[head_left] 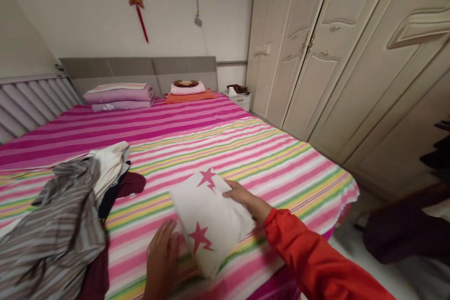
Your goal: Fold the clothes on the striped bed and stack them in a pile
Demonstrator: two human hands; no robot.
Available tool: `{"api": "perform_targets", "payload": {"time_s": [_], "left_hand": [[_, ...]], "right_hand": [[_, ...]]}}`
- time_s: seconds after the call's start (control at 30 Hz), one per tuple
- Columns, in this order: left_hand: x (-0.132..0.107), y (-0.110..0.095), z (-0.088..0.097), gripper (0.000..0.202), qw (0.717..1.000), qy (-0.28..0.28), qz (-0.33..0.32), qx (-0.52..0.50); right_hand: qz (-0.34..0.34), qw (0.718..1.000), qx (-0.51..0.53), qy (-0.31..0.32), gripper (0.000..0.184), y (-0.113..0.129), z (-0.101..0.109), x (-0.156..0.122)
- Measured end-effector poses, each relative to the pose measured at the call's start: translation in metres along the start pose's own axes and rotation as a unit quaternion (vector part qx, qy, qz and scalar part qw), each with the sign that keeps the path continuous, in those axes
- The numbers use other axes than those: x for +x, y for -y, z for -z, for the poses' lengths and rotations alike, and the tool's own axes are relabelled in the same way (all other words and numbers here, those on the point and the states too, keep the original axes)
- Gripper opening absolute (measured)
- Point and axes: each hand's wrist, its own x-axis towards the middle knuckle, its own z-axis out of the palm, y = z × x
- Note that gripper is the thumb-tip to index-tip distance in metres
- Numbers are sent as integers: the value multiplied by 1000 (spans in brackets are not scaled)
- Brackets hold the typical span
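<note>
A folded white garment (206, 201) with dark pink stars lies at an angle over the striped bed cover, near the front of the bed. My right hand (242, 198), in a red sleeve, has its fingers closed on the garment's right edge. Just left of the garment is my left hand (162, 248), with fingers stretched out and nothing in them. Whether its fingertips touch the fabric, I cannot tell. To the left lies a heap of loose clothes, with a grey-brown striped garment (66, 211), a cream one (108, 164) and a maroon one (131, 183).
Folded lilac quilts (121, 96) and a pink pillow (188, 88) on an orange cloth (190, 97) rest by the grey headboard (123, 66). A nightstand (242, 101) stands beside the cream wardrobe (291, 47) on the right. Dark clothes (404, 229) hang at lower right.
</note>
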Motion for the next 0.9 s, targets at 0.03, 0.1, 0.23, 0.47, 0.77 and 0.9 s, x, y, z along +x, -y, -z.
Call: {"api": "perform_targets", "payload": {"time_s": [0.03,0.1,0.23,0.47,0.77,0.9], "left_hand": [[6,-1,-4,40,1000,1,12,21],[11,-2,-13,44,997,7,29,70],[8,-3,-20,44,993,7,16,118],[8,-2,-17,43,991,6,14,135],[9,-2,-16,44,990,13,15,142],[9,-5,-14,46,989,17,19,145]], "right_hand": [[0,1000,-10,-12,58,9,22,1],[2,999,-33,-40,60,27,66,-2],[4,990,-84,-113,55,57,149,-21],[2,952,-178,-249,44,89,242,-54],[-10,897,-297,-328,53,113,280,-73],[-42,798,-451,-398,56,120,273,-72]]}}
